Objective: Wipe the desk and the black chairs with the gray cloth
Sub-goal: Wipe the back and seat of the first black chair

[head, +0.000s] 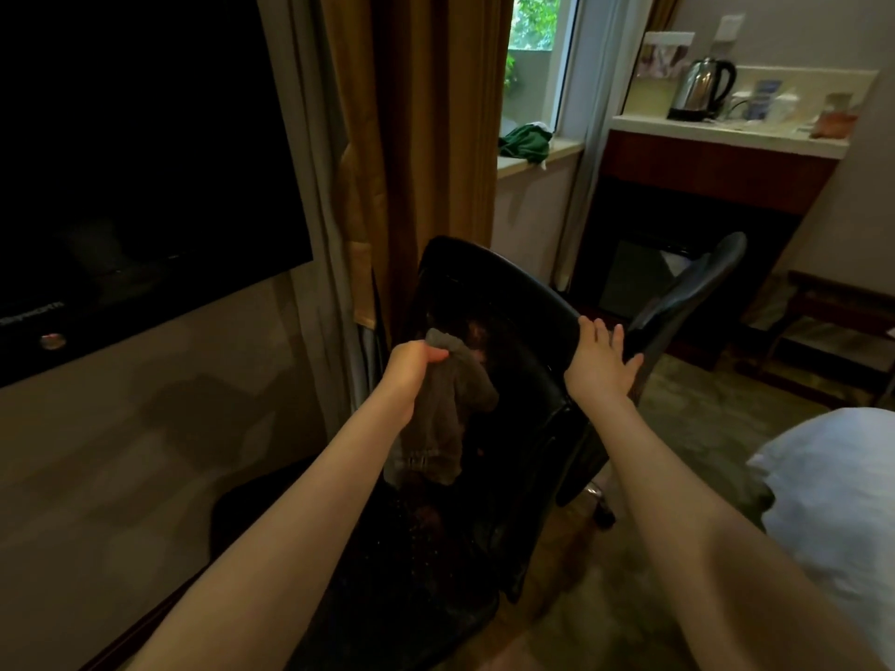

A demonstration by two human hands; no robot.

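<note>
A: Where is the gray cloth (453,404)?

B: In the middle of the frame. The left hand (411,363) has its fingers curled tight round the top of it. The rest of the cloth hangs down against the front of the chair back.

A: Which chair?

B: The near black chair (511,295), in the middle and lower part of the frame. It is shiny and dark.

A: What about the right hand (600,363)?

B: It lies on the right edge of that chair back. Its fingers are straight and spread, and it holds nothing. The two hands are apart, one on each side of the chair back.

A: Is there another chair?

B: Yes. A second black chair (697,283) stands just behind, to the right of the middle.

A: What else is around?

B: A big dark TV (145,162) fills the upper left. A brown curtain (411,113) hangs at the top middle, beside a window (537,21). A green cloth (525,140) lies on the sill. At the upper right a kettle (702,87) stands on a white counter (726,133). White bedding (833,501) shows at the lower right.
</note>
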